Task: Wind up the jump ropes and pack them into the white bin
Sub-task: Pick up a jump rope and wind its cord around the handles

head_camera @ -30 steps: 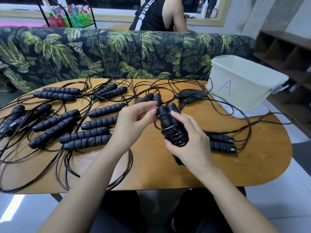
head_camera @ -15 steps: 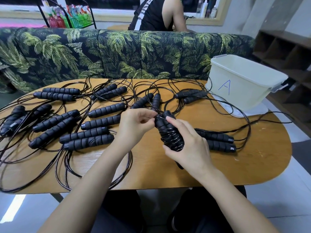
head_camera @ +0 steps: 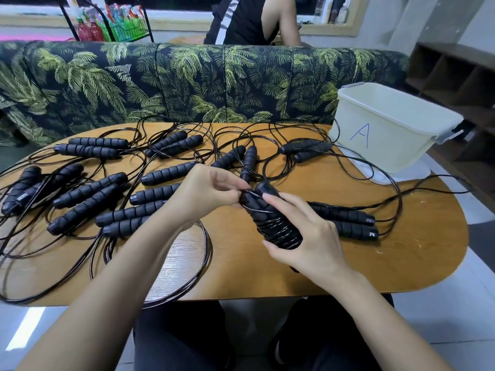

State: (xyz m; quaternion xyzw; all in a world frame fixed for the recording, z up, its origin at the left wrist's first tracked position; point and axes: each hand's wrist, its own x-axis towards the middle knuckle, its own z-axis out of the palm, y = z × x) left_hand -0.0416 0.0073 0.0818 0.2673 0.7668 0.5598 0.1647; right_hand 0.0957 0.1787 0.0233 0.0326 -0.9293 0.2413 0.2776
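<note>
While the right hand [head_camera: 313, 245] curls round it from below, a bundle [head_camera: 263, 210] of two black ribbed handles is held tilted above the middle of the counter [head_camera: 348, 266], nearer the near edge. Thin black cord [head_camera: 278, 231] is wound in tight turns round the bundle's lower half, and one looser turn crosses the upper part. The right forefinger lies straight along the upper handle, and the other fingers wrap the wound part. The left hand [head_camera: 209, 194] pinches the cord between thumb and fingertips right at the bundle's top, its fingers curled. More ropes [head_camera: 88, 191] lie unwound over the left and far parts of the counter, handles in pairs, cords in tangled loops. One pair [head_camera: 348, 218] lies just right of the right hand. The white bin [head_camera: 388, 135], marked with a blue A, stands at the far right corner on a flat white lid [head_camera: 407, 176].
</note>
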